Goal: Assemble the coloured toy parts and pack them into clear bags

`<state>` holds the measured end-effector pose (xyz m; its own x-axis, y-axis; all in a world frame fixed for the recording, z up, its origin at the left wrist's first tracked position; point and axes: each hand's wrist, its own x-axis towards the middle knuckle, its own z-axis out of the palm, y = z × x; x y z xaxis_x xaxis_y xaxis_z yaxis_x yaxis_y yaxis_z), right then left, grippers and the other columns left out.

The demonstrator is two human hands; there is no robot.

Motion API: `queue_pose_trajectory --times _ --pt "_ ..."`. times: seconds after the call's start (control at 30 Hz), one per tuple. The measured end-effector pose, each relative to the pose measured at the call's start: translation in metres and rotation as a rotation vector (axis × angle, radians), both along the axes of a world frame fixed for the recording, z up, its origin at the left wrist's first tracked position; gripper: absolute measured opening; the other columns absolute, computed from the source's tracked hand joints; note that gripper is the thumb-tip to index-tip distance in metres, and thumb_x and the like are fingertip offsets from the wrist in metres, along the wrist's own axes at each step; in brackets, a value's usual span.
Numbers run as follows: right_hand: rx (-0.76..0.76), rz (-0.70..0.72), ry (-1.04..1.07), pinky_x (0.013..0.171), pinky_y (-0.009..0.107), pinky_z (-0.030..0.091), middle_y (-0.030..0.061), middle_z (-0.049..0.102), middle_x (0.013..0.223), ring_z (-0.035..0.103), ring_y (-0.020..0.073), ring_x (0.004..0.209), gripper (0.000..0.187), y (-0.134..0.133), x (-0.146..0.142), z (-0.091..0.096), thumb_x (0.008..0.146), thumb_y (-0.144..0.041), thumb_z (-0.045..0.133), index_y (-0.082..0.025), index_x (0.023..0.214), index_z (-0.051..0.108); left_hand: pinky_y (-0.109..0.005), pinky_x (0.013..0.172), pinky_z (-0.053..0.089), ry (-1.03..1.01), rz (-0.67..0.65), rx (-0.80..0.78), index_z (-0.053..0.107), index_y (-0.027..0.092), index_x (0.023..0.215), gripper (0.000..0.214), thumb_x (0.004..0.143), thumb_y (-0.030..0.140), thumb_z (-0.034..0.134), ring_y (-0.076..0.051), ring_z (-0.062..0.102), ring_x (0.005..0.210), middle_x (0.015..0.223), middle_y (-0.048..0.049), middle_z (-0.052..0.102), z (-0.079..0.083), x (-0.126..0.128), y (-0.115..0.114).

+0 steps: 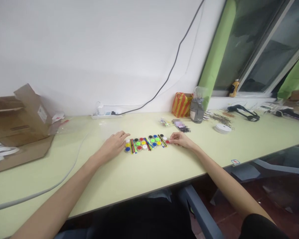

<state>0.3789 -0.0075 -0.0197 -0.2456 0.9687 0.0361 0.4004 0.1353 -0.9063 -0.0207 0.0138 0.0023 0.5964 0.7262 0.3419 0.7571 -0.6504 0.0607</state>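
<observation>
Lays the left hand [114,144] on the pale table [149,176], fingers loosely spread, tips touching the left end of the cluster of coloured caps [146,143]. Pinches a red cap [167,142] at the cluster's right end with the right hand [181,140] — thumb and forefinger pressed on it.

Between the left hand [114,144] and the right hand [180,140], the small round caps [147,142] look like glossy coloured plastic. Under both hands the tabletop [139,172] is smooth pale laminate with a dull sheen. Far out past the left hand, the cardboard box [20,116] is matt brown. Beyond the right hand, the striped bag [180,104] looks shiny.
</observation>
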Motion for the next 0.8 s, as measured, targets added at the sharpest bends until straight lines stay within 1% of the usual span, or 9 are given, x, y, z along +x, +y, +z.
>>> queue_pose_trajectory --times 0.17,0.33,0.47,0.53,0.6,0.63,0.7,0.77,0.8 --pt "-0.007 0.016 -0.035 0.041 0.022 0.024 -0.0015 0.06 0.062 0.043 0.007 0.047 0.053 0.002 0.004 -0.001 0.066 -0.062 0.079 -0.015 0.081 0.061 -0.041 0.09 0.046 0.028 0.0 -0.003 0.058 0.022 0.129 0.038 0.101 0.03 0.034 -0.026 0.061 0.104 0.117 -0.0115 0.06 0.002 0.001 -0.002" --pt "-0.001 0.076 -0.037 0.045 0.022 0.03 -0.0031 0.057 0.061 0.043 0.0071 0.05 0.049 0.004 0.005 0.0 0.065 -0.058 0.082 -0.015 0.079 0.061 -0.041 0.092 0.046 0.012 -0.004 -0.018 0.057 0.022 0.131 0.039 0.101 0.028 0.033 -0.026 0.061 0.105 0.119 -0.0117 0.06 -0.001 0.0 0.0" --pt "0.01 0.073 -0.037 0.046 0.021 0.031 -0.0029 0.058 0.062 0.043 0.007 0.051 0.048 0.003 0.007 -0.003 0.065 -0.056 0.082 -0.016 0.078 0.06 -0.041 0.094 0.045 -0.063 0.013 -0.041 0.04 0.022 0.149 0.05 0.1 0.03 0.035 -0.028 0.059 0.112 0.127 -0.0121 0.059 -0.007 0.0 0.003" --pt "-0.007 0.069 -0.06 0.043 0.021 0.029 -0.0034 0.057 0.061 0.041 0.0066 0.047 0.046 0.005 0.01 -0.005 0.067 -0.055 0.081 -0.016 0.08 0.06 -0.04 0.093 0.045 -0.089 0.022 -0.062 0.031 0.021 0.154 0.056 0.099 0.03 0.035 -0.027 0.06 0.11 0.126 -0.0122 0.06 -0.009 0.001 0.003" --pt "-0.003 0.033 -0.1 0.041 0.022 0.029 -0.0025 0.059 0.062 0.041 0.0073 0.044 0.043 0.011 0.014 -0.008 0.072 -0.054 0.076 -0.017 0.086 0.06 -0.039 0.092 0.045 -0.099 0.015 -0.085 0.025 0.021 0.157 0.059 0.1 0.029 0.034 -0.026 0.06 0.106 0.122 -0.0116 0.061 -0.009 0.003 0.001" --pt "0.035 -0.013 -0.136 0.041 0.022 0.032 -0.0008 0.062 0.066 0.044 0.0085 0.045 0.04 0.017 0.016 -0.009 0.075 -0.052 0.073 -0.017 0.09 0.061 -0.039 0.092 0.045 -0.1 0.01 -0.092 0.022 0.021 0.158 0.06 0.099 0.027 0.033 -0.025 0.06 0.104 0.121 -0.0111 0.061 -0.009 0.004 0.0" --pt "0.173 -0.147 -0.23 0.048 0.026 0.043 0.0055 0.068 0.083 0.056 0.0134 0.055 0.036 0.034 0.019 -0.008 0.079 -0.047 0.067 -0.018 0.1 0.062 -0.039 0.092 0.044 -0.104 0.006 -0.091 0.019 0.02 0.158 0.062 0.097 0.021 0.032 -0.025 0.059 0.104 0.119 -0.0106 0.061 -0.008 0.006 -0.002" --pt "0.316 -0.277 -0.319 0.07 0.033 0.054 0.0127 0.069 0.107 0.067 0.0215 0.084 0.04 0.056 0.018 -0.005 0.079 -0.04 0.065 -0.018 0.112 0.062 -0.039 0.093 0.043 -0.119 0.019 -0.068 0.019 0.019 0.158 0.067 0.093 0.013 0.032 -0.025 0.058 0.106 0.12 -0.011 0.06 -0.006 0.006 -0.004" --pt "0.351 -0.315 -0.342 0.084 0.037 0.053 0.0153 0.066 0.119 0.065 0.0254 0.101 0.045 0.068 0.016 -0.003 0.079 -0.038 0.065 -0.018 0.119 0.061 -0.039 0.094 0.043 -0.13 0.026 -0.055 0.019 0.019 0.158 0.069 0.091 0.01 0.032 -0.025 0.058 0.106 0.121 -0.011 0.06 -0.005 0.005 -0.004"
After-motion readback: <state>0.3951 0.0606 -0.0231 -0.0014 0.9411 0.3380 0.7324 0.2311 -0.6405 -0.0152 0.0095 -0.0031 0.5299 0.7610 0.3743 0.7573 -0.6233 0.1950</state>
